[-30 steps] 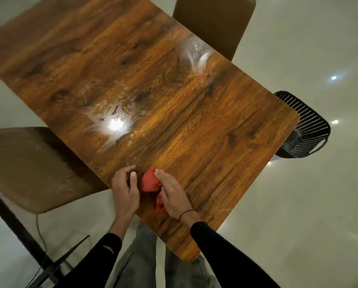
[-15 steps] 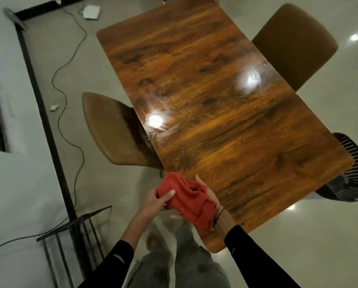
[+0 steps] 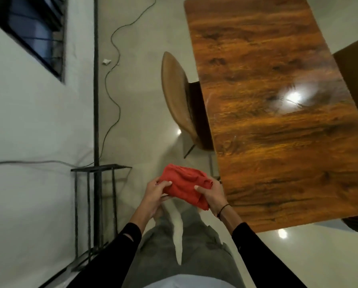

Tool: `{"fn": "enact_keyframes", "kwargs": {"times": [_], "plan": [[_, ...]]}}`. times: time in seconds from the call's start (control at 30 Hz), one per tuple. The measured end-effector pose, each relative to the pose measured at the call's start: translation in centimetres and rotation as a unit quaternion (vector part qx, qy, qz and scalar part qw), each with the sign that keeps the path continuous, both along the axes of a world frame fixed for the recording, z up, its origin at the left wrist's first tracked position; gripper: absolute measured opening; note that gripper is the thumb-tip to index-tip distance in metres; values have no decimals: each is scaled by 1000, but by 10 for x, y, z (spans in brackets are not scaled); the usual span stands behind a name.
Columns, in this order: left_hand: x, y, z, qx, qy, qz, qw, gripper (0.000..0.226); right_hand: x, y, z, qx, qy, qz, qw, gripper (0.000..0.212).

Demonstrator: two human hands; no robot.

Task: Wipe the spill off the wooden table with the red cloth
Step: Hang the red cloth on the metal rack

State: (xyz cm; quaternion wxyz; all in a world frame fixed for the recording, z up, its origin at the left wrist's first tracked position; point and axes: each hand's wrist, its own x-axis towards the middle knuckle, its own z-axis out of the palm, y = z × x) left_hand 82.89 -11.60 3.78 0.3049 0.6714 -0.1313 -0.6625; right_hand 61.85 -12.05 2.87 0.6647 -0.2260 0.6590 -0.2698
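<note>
Cloth [image 3: 185, 187] bunched in both our hands [image 3: 153, 191] [image 3: 212, 194], fingers curled round it, off the table's [image 3: 277, 163] near-left corner; the wad may smear the spill [image 3: 294, 98].

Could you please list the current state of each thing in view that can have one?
red cloth: bunched, held in the air off the table, over the floor.
left hand: grips the cloth's left side.
right hand: grips the cloth's right side.
wooden table: wet smear around the glare, not yet wiped.
brown chair: tucked against the table's left edge.
black metal rack: upright by the wall.
</note>
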Motion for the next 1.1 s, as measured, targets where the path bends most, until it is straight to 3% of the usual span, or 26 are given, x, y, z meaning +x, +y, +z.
{"fn": "enact_keyframes", "kwargs": {"times": [0.07, 0.17, 0.23, 0.37, 0.6, 0.73, 0.83, 0.93, 1.1], "plan": [[27, 17, -3, 13, 0, 29, 999, 11, 25, 3, -8, -2, 66, 49, 997, 42], [64, 46, -12, 16, -20, 45, 999, 30, 63, 9, -17, -13, 122, 109, 986, 36], [86, 65, -21, 14, -44, 68, 997, 36, 88, 14, -22, -14, 140, 138, 980, 29], [125, 102, -46, 14, -83, 112, 990, 23, 140, 23, -42, 18, 153, 224, 962, 25], [182, 161, -101, 74, -151, 199, 966, 38, 229, 38, -101, 61, 177, 378, 907, 26], [215, 191, -153, 113, -203, 242, 942, 31, 281, 55, -150, 85, 172, 436, 879, 18], [245, 208, -205, 133, -251, 247, 926, 24, 328, 66, -197, 88, 184, 472, 858, 36], [282, 222, -258, 166, -286, 260, 907, 16, 376, 81, -250, 77, 195, 492, 845, 23], [339, 248, -334, 202, -345, 256, 880, 25, 443, 106, -325, 70, 179, 521, 832, 22]]}}
